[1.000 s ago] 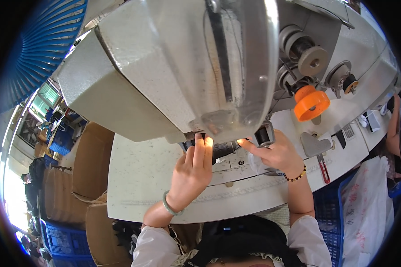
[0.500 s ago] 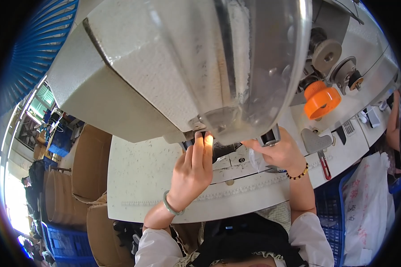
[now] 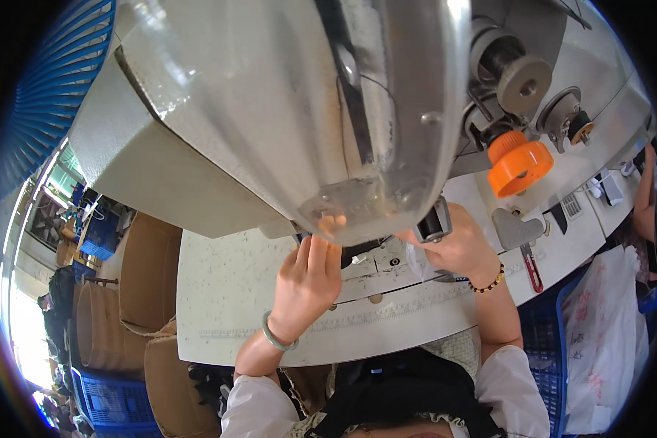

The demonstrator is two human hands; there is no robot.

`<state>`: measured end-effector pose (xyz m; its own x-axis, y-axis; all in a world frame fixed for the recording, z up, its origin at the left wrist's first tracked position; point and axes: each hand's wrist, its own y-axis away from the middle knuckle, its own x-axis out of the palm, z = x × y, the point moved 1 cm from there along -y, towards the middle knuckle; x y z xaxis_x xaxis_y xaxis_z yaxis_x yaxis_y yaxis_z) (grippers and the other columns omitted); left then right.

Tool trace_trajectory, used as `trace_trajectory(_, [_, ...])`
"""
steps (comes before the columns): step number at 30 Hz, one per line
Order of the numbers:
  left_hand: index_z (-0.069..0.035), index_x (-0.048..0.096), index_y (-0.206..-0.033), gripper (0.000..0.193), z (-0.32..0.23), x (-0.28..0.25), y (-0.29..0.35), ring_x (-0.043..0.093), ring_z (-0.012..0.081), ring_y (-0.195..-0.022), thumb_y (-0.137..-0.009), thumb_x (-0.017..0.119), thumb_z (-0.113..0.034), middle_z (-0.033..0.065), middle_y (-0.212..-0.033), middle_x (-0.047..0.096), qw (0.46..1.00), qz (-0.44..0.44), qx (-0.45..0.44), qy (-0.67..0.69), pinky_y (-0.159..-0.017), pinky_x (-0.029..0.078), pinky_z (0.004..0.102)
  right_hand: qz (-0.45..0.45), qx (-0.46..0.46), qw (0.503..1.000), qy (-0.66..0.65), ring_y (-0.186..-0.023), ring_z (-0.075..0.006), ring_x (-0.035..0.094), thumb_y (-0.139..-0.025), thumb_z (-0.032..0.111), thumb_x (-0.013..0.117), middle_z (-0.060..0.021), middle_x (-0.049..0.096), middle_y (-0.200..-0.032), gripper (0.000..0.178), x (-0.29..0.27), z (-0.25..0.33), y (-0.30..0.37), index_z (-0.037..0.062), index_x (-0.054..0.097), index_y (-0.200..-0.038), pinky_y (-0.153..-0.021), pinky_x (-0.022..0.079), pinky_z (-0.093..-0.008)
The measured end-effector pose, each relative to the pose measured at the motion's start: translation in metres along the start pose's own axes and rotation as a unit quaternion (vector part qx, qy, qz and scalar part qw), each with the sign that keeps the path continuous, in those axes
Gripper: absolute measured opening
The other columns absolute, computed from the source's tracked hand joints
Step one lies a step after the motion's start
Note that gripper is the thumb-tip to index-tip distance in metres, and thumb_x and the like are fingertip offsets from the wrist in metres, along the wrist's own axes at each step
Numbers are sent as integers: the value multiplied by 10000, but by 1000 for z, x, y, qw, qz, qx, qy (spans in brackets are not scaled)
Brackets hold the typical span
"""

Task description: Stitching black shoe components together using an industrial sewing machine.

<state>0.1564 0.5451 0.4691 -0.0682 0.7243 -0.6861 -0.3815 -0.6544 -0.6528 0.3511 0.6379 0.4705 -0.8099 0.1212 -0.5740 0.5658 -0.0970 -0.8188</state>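
A sewing machine head (image 3: 219, 146) with a clear plastic guard (image 3: 387, 208) fills the upper middle. My left hand (image 3: 310, 281), a pale green bangle at its wrist, reaches under the head with fingers pressed together. Its fingertips show only dimly through the guard. Just right of them lies a small black piece (image 3: 361, 250) with a white spot on it. My right hand (image 3: 461, 244), wearing a beaded bracelet (image 3: 489, 281), curls behind a metal machine part (image 3: 434, 225). Its fingers point left toward the black piece, the tips partly hidden. What either hand pinches is hidden.
An orange knob (image 3: 518, 164) juts from the machine at right. A red-handled tool (image 3: 533, 270) lies on the white table (image 3: 226, 292), which has a ruler strip along its front. Cardboard boxes (image 3: 150, 270) stand left; a blue crate (image 3: 536, 365) and white sack (image 3: 598, 343) stand right.
The view has shifted, so the guard appears lower and covers the left fingertips. My left hand has moved slightly left and nearer. My right hand stays almost where it was.
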Motion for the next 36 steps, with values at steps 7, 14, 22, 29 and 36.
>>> trace_trajectory(7, [62, 570, -866, 254, 5, 3, 1, 540, 171, -647, -613, 576, 48, 152, -935, 555, 999, -32, 16, 5, -476, 432, 236, 12, 14, 1000, 2, -865, -205, 545, -592, -8, 619, -50, 551, -936, 244, -2, 2, -4, 16, 586, -833, -653, 498, -303])
trace_trajectory(14, [32, 588, -901, 292, 15, 12, 0, 541, 176, -625, -610, 584, 56, 127, -933, 567, 995, -53, -5, 79, -476, 435, 262, 20, 26, 999, -25, -810, -214, 523, -587, -29, 607, -52, 508, -933, 285, 6, -4, -2, 17, 551, -863, -631, 469, -310])
trace_trajectory(22, [-38, 608, -923, 394, 22, 22, 1, 539, 209, -619, -545, 568, 66, 80, -884, 553, 998, -27, -45, 47, -510, 447, 296, -2, 119, 991, -60, -780, -250, 525, -605, -57, 595, -85, 472, -892, 321, 2, 0, -2, 72, 562, -898, -637, 456, -337])
trace_trajectory(29, [-35, 638, -884, 370, 26, 28, -3, 555, 228, -596, -529, 571, 44, 82, -772, 533, 998, -41, -37, 38, -507, 468, 314, -12, 175, 978, -111, -774, -267, 543, -625, -86, 573, -99, 480, -961, 331, 3, -1, -7, 98, 571, -900, -621, 456, -345])
trace_trajectory(36, [-35, 640, -866, 316, 30, 31, -5, 554, 231, -587, -556, 603, 16, 79, -780, 538, 997, -41, -47, 42, -501, 463, 319, -51, 162, 980, -105, -795, -274, 548, -629, -111, 545, -108, 482, -962, 334, 13, -5, -4, 86, 568, -898, -630, 455, -342])
